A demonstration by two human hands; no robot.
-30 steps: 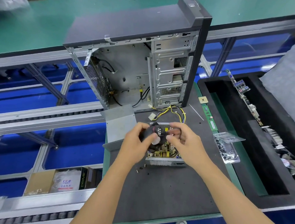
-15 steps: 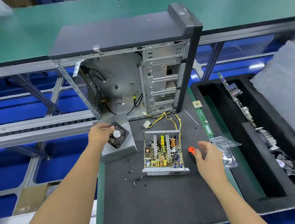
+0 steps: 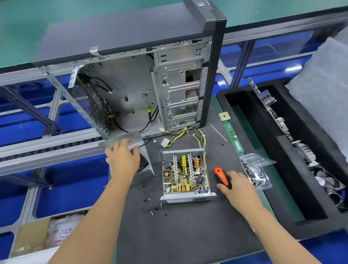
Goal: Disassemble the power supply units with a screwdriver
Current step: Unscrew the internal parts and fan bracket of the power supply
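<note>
I see right hand (image 3: 236,186) gripping orange-and-black screwdriver (image 3: 222,177) beside open grey metal power supply unit (image 3: 186,176) mid-counter, probably for board screws. Left hand (image 3: 123,158) parks black fan (image 3: 143,163) aside; its fingers: can't tell.

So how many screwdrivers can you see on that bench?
1: an orange-and-black screwdriver under the right hand, right of the opened power supply. Others may be hidden.

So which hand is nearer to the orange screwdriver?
The right hand: it lies on the black part of the screwdriver handle, right of the open power supply. The left hand is on the far side of the supply, over the fan.
</note>
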